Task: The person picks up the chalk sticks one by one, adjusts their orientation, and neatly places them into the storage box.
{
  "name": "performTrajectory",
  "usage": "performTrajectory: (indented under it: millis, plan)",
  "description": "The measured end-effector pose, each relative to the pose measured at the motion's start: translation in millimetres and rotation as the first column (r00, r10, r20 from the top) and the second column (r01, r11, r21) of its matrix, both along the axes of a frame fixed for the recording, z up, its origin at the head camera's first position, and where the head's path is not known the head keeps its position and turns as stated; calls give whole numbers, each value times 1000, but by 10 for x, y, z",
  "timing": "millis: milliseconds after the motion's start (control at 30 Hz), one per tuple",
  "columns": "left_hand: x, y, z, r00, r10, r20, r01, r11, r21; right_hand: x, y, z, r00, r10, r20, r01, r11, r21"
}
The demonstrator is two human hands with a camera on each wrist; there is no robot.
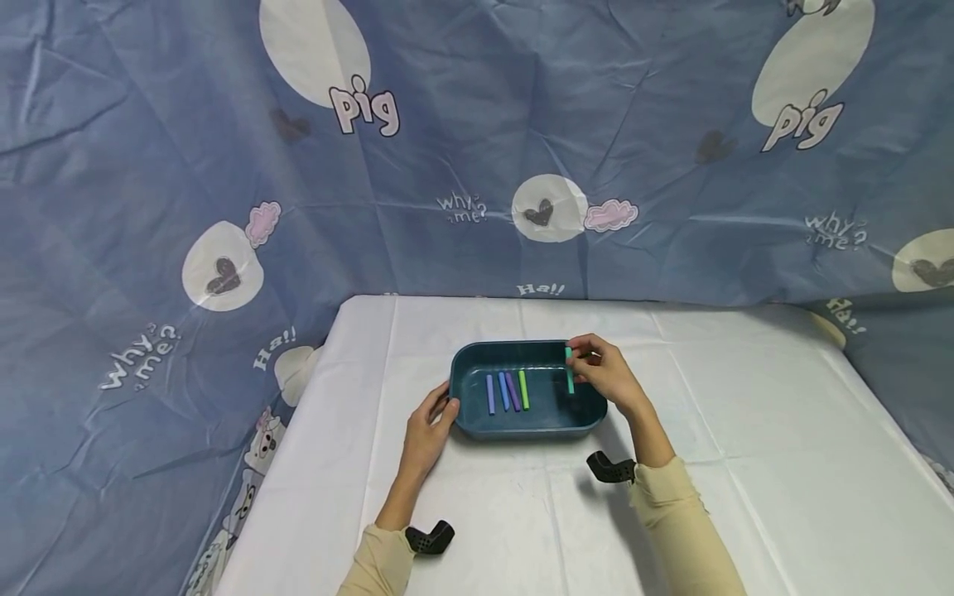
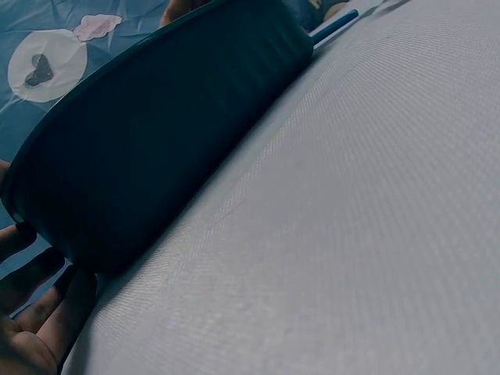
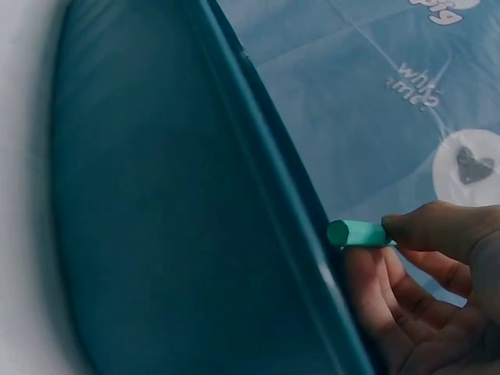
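Note:
A dark teal rectangular tray [image 1: 544, 418] stands on the white-covered table. Inside it, left of the middle, several chalk sticks lie side by side: a light purple chalk [image 1: 490, 395], a blue chalk [image 1: 503, 391], a darker purple chalk [image 1: 513, 392] and a lime green chalk [image 1: 524, 390]. My left hand [image 1: 426, 434] holds the tray's left end, fingers against its outer wall [image 2: 156, 141]. Over the tray's right end, my right hand [image 1: 607, 374] pinches a mint green chalk [image 3: 359, 233] between thumb and fingers. In the head view that chalk points down into the tray.
White cloth [image 1: 745, 430] covers the table around the tray. Behind and to the left hangs a blue printed curtain [image 1: 447, 149]. Black wrist-worn devices [image 1: 431, 539] stick out inward from both wrists.

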State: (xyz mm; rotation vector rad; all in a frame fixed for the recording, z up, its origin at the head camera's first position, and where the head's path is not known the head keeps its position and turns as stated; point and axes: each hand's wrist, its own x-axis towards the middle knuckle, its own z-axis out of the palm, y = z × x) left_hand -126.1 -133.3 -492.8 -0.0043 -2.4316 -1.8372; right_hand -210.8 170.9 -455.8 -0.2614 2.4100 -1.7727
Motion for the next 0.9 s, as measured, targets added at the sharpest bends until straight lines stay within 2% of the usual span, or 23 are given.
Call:
performTrajectory:
  millis: [133,333,500,700,900]
  plan:
    - [8,6,10,1000,1,12,-1,1000,12,4,-75,44,1000,25,7,-25,1000,-9]
    - [3,8,21,1000,2,19,-3,1000,11,75,-205,224,999,44,9,-45,999,7]
    - [0,-1,18,1000,3,20,-3,1000,14,90,-279,247,998,55,11,-55,998,16]
    - [-5,3,4,1000,-3,10,2,1000,18,34,-322,119,996,88,23,-88,996,8]
    - [-112,-36,-299,999,26,-25,-25,999,33,-121,-328,-190,997,80,8,-80,997,7]
